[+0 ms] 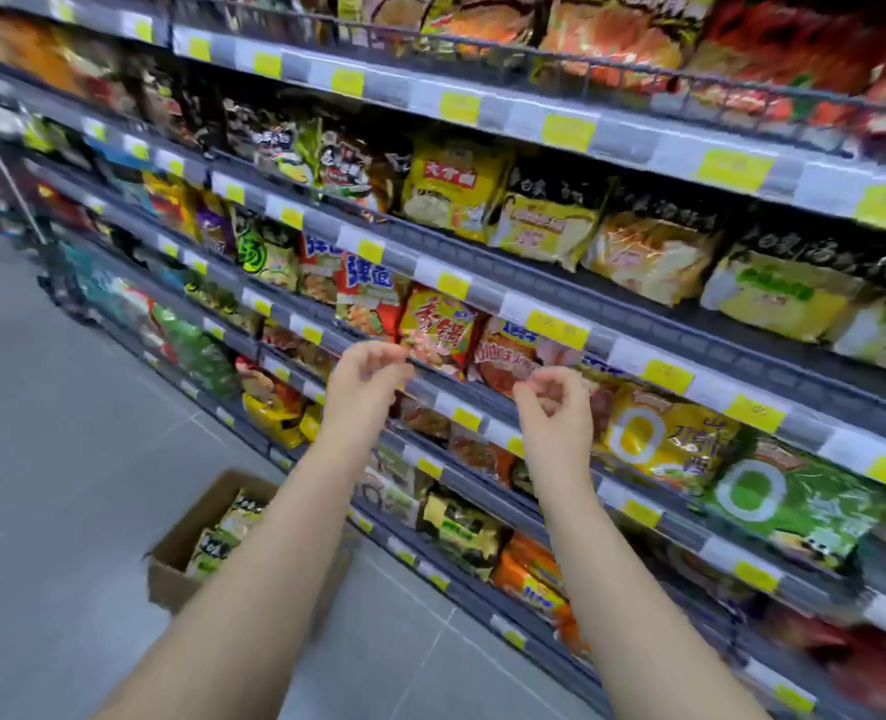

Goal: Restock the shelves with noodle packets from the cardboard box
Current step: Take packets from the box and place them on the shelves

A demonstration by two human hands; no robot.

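A yellow plastic noodle packet [451,189] shows "大骨面" on its red banner, a red-and-blue noodle packet [365,283] reads "弹面", and the yellow shelf price tags [568,132] are too blurred to read.

Grey tiled floor [67,407] fills the lower left corner. Yellow price labels [454,285] run in slanted rows. Far left, possibly a thin leaning pole [4,163].

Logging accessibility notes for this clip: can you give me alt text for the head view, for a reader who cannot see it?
A person's left hand and right hand, fingers curled and holding nothing, reach toward a shop shelf packed with noodle packets. A cardboard box with more packets sits on the floor at lower left.
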